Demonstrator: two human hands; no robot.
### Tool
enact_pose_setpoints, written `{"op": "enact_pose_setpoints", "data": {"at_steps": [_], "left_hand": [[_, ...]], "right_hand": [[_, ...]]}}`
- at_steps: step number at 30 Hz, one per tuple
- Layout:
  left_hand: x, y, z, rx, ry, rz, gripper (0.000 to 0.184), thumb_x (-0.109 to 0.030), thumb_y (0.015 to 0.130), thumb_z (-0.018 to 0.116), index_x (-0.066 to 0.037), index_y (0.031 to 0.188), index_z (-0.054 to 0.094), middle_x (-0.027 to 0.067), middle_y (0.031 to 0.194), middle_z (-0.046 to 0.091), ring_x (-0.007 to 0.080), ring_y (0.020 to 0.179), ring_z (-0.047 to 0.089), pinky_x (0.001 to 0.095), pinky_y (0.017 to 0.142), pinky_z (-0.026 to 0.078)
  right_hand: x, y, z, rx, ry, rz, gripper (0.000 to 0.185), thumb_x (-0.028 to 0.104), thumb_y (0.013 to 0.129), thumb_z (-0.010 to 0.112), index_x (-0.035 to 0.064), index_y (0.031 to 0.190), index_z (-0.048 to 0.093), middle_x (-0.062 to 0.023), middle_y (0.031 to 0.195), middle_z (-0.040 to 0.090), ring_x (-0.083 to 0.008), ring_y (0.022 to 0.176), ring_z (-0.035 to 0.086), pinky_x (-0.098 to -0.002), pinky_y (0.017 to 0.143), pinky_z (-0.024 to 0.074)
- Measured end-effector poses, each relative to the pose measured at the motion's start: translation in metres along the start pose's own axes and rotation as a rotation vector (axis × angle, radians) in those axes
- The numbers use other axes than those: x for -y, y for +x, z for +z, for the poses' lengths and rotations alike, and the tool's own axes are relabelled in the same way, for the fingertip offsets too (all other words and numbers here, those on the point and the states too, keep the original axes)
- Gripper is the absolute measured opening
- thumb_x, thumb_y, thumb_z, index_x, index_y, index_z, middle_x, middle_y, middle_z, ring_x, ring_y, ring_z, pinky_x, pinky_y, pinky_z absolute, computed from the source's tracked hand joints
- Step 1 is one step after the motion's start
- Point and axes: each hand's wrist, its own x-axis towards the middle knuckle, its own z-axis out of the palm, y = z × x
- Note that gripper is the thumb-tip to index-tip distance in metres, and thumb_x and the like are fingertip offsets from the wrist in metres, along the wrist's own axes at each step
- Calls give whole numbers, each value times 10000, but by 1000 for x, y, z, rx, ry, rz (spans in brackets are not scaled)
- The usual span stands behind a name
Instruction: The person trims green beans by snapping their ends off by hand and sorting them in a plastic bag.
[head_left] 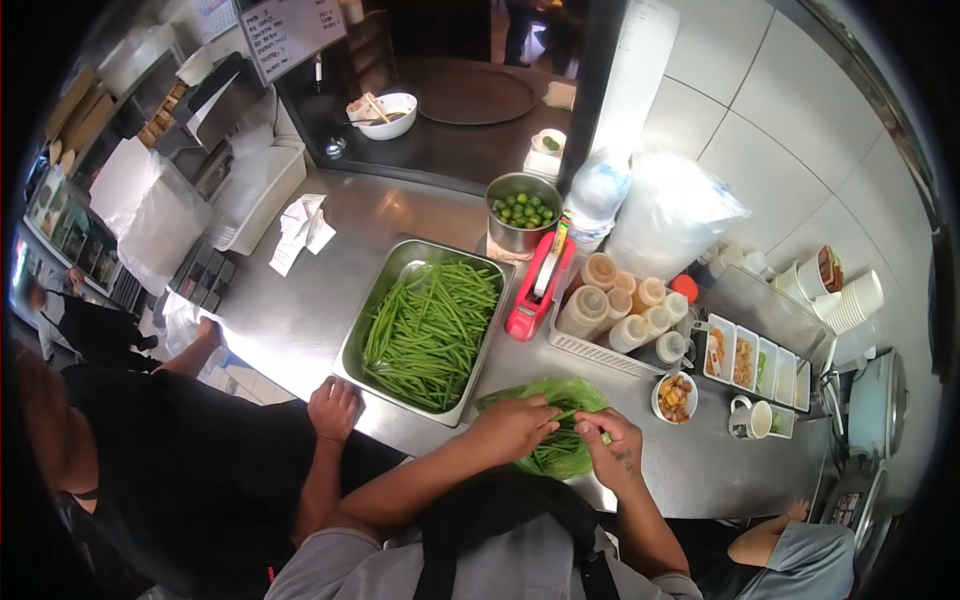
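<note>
There, a co-worker's hand [333, 408] rested beside the metal tray [408, 256], where green beans [430, 330] lay piled. Rightward, over the green bag [588, 396] holding more, the left hand [515, 430] pinched beans between curled fingers; the right hand [610, 447] grasped some with thumb and fingers.

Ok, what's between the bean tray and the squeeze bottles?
A red tape dispenser, right of the bean tray and left of the squeeze bottles. Shows in the head view.
</note>
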Motion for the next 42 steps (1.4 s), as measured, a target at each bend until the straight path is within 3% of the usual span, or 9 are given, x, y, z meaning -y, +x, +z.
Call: {"op": "enact_pose_setpoints", "data": {"at_steps": [5, 8, 11, 15, 20, 24, 32, 37, 42], "left_hand": [[2, -3, -5, 131, 90, 28, 230, -207, 873, 603, -53, 1033, 665, 132, 860, 583, 338, 800, 602, 437, 692, 479], [5, -5, -12, 201, 132, 33, 235, -214, 891, 590, -53, 1044, 666, 112, 867, 587, 327, 790, 604, 432, 693, 489], [6, -6, -12, 235, 158, 37, 241, -224, 887, 595, -57, 1045, 668, 112, 873, 587, 327, 796, 605, 431, 697, 490], [8, -7, -10, 232, 175, 56, 234, -215, 873, 610, -69, 1046, 670, 103, 859, 575, 322, 792, 603, 431, 693, 487], [1, -6, -11, 222, 205, 82, 233, -215, 872, 610, -74, 1049, 665, 95, 867, 570, 309, 793, 605, 427, 680, 485], [1, -5, -11, 241, 271, 80, 229, -203, 871, 604, -72, 1051, 659, 97, 862, 570, 304, 790, 610, 422, 678, 487], [16, -10, 10, 271, 395, 34, 195, -171, 834, 607, -58, 988, 648, 96, 852, 589, 300, 724, 619, 412, 634, 505], [34, -12, -16, 114, 467, -29, 175, -173, 811, 632, -77, 953, 667, 88, 807, 607, 289, 713, 626, 414, 616, 510], [70, -5, -93, -223, 554, -319, 248, -183, 792, 686, -93, 1023, 686, 114, 884, 642, 319, 770, 635, 403, 658, 511]], "right_hand": [[1, -1, 3, -13, -101, -30, 135, 89, 854, 628, 8, 945, 684, -106, 739, 618, -185, 658, 589, -282, 613, 463], [9, 1, -2, -38, -61, 105, 115, 84, 838, 632, 12, 916, 676, -113, 739, 613, -214, 660, 596, -301, 614, 469], [3, 3, -8, 179, -132, 2, 106, 76, 816, 637, 23, 902, 667, -114, 743, 603, -246, 678, 602, -323, 622, 476], [0, 1, -8, 254, -118, 1, 101, 89, 816, 635, 16, 883, 658, -104, 745, 605, -224, 666, 597, -312, 620, 471], [-11, -4, -1, 216, 81, 222, 87, 105, 807, 642, 21, 829, 642, -72, 693, 589, -168, 625, 565, -291, 587, 446], [-9, -1, 5, 168, 57, 238, 69, 88, 760, 660, 30, 771, 624, -78, 674, 586, -186, 623, 575, -300, 581, 449], [-36, 5, 39, -38, -453, -185, 100, 59, 665, 638, 46, 647, 541, -119, 664, 561, -321, 641, 563, -419, 588, 460], [-46, -1, 32, 20, -515, 5, 92, 87, 708, 647, 22, 690, 584, -117, 751, 600, -311, 739, 591, -416, 657, 480], [-45, -5, 27, 38, -585, 53, 181, 148, 801, 658, 36, 939, 687, -131, 872, 631, -312, 848, 606, -397, 750, 496]]}}
